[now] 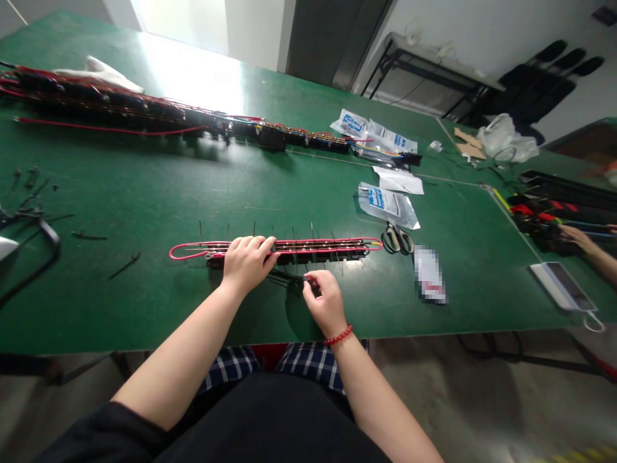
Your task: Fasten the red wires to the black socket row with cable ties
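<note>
Here I am at a wide green tabletop (144, 193) that fills most of the frame, and along its upper left lies a long, dark assembly of black blocks with red and coloured wires (272, 137), tilted slightly down toward the right. In the centre, right in front of me, is the narrow black strip edged with looped red wire (313, 247), its long axis running left to right, almost level across the picture, so it lies crosswise to my forearms. My left hand (248, 260) is the nearer one, laid over the strip just left of its middle; whether its fingers curl round and grip, I can't tell. My right hand (325, 299) sits lower and to the right, apart from the strip, which passes above it in the frame, and its thumb and fingers are pinched on the end of a thin bundle of black strands (288, 276). That bundle slants from beneath my left thumb, below the strip's lower edge. Just off the strip's right end are black-handled scissors (398, 236), and smallest of all, thin dark tails (312, 227) poke up along its upper edge.
</note>
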Demonstrator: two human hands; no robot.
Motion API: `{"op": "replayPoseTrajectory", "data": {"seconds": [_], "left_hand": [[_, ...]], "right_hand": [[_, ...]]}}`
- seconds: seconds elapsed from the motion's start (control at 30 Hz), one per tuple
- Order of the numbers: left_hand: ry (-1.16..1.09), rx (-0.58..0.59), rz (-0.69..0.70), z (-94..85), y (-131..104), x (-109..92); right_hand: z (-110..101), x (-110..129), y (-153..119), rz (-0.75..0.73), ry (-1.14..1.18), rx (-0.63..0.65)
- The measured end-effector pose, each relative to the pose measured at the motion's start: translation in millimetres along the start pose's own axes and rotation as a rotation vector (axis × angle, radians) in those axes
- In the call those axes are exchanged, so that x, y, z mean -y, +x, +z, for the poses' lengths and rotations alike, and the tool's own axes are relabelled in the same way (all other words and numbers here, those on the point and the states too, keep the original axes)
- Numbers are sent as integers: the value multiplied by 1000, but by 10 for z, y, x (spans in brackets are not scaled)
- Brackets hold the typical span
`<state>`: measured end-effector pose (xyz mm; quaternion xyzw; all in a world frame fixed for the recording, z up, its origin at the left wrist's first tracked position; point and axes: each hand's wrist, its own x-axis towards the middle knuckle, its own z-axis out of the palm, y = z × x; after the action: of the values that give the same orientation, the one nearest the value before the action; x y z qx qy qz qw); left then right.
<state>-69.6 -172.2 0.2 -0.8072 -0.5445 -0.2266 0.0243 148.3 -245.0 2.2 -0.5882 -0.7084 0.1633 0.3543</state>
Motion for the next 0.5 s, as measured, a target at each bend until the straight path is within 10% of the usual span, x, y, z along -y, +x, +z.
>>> {"op": "replayPoseTrajectory", "data": {"seconds": [0.5], "left_hand": [[-10,1,5,-22,-18,-10]], "right_hand": [[15,-102,-42,-9,-30,145]]}}
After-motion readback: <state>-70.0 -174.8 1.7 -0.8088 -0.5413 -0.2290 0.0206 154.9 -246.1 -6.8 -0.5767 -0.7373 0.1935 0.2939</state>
